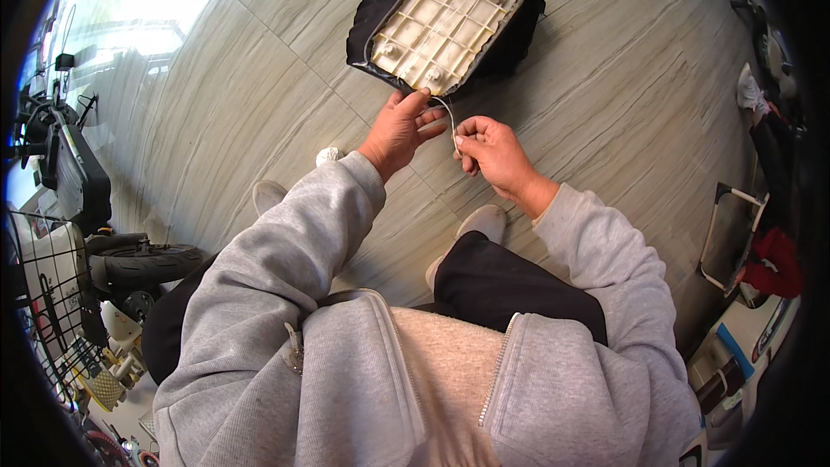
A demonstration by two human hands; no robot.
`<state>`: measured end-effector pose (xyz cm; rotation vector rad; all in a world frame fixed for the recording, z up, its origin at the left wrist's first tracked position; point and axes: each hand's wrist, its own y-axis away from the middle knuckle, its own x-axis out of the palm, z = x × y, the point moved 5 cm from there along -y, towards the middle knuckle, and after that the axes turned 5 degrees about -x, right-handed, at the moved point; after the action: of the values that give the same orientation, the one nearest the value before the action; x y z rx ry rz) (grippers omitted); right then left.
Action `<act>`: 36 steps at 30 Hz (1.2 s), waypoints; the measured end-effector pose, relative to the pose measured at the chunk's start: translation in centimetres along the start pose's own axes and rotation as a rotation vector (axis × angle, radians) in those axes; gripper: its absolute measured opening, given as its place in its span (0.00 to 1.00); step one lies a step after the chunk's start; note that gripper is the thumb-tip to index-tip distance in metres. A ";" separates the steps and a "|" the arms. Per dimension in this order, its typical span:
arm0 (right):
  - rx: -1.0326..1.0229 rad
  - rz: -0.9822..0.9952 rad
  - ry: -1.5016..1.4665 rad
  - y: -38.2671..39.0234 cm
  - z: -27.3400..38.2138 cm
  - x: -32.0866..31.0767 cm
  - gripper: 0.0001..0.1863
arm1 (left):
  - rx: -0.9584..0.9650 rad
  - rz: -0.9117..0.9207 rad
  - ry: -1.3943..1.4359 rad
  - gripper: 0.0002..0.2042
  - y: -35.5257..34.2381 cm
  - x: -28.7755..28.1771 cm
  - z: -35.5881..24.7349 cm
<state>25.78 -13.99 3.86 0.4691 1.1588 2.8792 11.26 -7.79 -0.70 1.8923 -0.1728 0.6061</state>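
An upturned seat [445,22] lies on the floor ahead of me, its pale ribbed plastic underside facing up. A black cover [380,13] wraps its sides and gathers around the rim of the base. My left hand [402,130] is at the near edge of the seat, thumb and forefinger on the cover's rim, the other fingers loosely apart. From that spot a thin white cord [452,114] curves toward me. My right hand [493,151] pinches this cord between thumb and fingers, a little to the right of the left hand.
A crumpled white piece [328,156] lies on the tiled floor [285,78] near my left sleeve. To the left are a black tyre [147,261] and a wire basket [52,285]. At the right stand a metal frame [731,238] and a red cloth-like thing [772,264].
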 end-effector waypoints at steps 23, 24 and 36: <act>-0.026 -0.030 -0.002 -0.8 1.1 0.6 0.02 | 0.077 0.095 0.122 0.12 0.0 1.1 -1.1; -0.030 -0.036 0.012 -0.8 1.1 0.6 0.02 | 0.076 0.092 0.117 0.12 0.0 1.1 -1.1; -0.053 -0.068 -0.031 -2.7 2.7 0.4 0.02 | 0.043 0.082 0.119 0.16 0.1 1.1 -0.4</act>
<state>25.86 -10.18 3.98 0.4616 1.0693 2.8262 12.06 -7.28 0.08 1.8910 -0.1619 0.7816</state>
